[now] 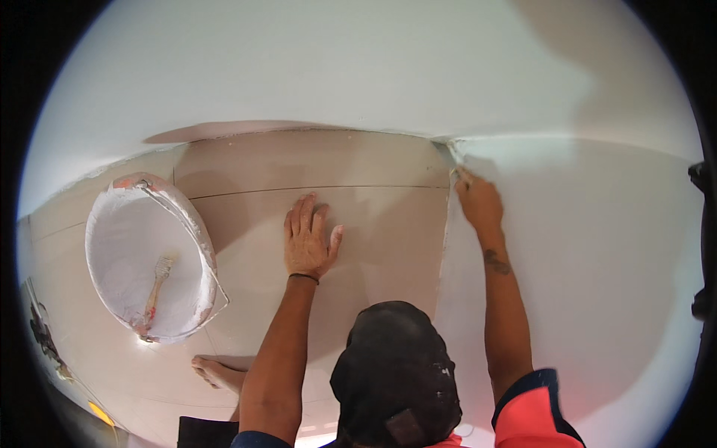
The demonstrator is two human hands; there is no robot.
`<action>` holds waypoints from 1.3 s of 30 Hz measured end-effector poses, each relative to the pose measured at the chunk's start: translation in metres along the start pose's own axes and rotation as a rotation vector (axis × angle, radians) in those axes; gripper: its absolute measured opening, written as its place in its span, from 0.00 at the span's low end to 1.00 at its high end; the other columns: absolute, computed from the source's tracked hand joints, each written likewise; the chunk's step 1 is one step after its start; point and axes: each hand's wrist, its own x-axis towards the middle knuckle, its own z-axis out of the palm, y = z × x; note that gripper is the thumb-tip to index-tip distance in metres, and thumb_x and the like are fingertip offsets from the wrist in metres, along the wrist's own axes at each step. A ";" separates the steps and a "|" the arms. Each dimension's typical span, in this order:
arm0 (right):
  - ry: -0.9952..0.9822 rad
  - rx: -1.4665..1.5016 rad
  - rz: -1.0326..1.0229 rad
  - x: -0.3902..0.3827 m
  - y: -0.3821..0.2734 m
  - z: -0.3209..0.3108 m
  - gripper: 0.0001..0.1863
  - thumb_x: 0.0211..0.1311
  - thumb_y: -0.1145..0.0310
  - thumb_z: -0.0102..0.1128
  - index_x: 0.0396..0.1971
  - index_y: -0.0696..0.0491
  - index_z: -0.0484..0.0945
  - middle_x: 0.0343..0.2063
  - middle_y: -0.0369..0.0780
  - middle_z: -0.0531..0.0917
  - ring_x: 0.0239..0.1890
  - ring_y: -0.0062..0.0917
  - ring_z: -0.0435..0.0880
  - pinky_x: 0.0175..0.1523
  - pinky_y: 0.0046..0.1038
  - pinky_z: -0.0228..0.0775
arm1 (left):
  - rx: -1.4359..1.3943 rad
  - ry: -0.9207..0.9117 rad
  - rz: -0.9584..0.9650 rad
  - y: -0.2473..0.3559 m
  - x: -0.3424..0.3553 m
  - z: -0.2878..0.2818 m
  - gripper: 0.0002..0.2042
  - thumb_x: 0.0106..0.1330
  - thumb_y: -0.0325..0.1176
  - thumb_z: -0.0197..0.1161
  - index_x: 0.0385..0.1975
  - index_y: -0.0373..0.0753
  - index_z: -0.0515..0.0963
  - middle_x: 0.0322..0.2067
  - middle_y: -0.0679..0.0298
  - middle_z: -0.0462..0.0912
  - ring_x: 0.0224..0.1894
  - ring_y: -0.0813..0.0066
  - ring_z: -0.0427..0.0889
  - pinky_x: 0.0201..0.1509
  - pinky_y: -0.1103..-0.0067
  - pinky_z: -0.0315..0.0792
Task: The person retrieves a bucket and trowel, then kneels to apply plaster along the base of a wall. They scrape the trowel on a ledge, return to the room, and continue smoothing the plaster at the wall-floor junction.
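My left hand (309, 243) lies open on the beige tiles (381, 231), fingers spread. To its left a round white bucket (202, 231) with a wire handle holds white paint and a wooden-handled brush (159, 280). My right hand (479, 200) is closed on a slim paintbrush (457, 157), whose tip is at the corner where the tiles meet the white wall (373, 75) and the pale surface (590, 261) on the right. The brush's bristles are hard to make out.
A bare foot (216, 369) is below the bucket. A rounded shape in black fabric (392, 373) fills the lower middle. Dark items (48, 336) and a yellow object (101, 414) lie along the left rim.
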 end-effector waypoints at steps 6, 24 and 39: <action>-0.040 -0.022 -0.006 -0.003 0.015 0.023 0.22 0.70 0.57 0.53 0.60 0.45 0.81 0.38 0.51 0.87 0.39 0.51 0.85 0.45 0.48 0.78 | 0.022 -0.032 -0.008 0.001 0.000 -0.002 0.22 0.71 0.49 0.58 0.57 0.41 0.73 0.68 0.57 0.66 0.73 0.53 0.60 0.76 0.55 0.53; -0.147 -0.107 0.079 -0.008 0.012 0.018 0.23 0.68 0.59 0.55 0.60 0.46 0.80 0.33 0.52 0.87 0.36 0.49 0.86 0.42 0.49 0.80 | 0.021 -0.034 -0.022 0.002 -0.002 -0.002 0.23 0.72 0.50 0.58 0.59 0.42 0.73 0.69 0.57 0.65 0.73 0.55 0.60 0.77 0.57 0.53; -0.195 -0.084 -0.008 0.027 0.012 -0.021 0.22 0.62 0.58 0.63 0.54 0.52 0.81 0.39 0.49 0.87 0.45 0.49 0.85 0.52 0.45 0.76 | 0.041 -0.041 -0.041 0.001 -0.001 -0.004 0.20 0.73 0.49 0.56 0.58 0.45 0.73 0.69 0.60 0.64 0.74 0.59 0.58 0.79 0.60 0.53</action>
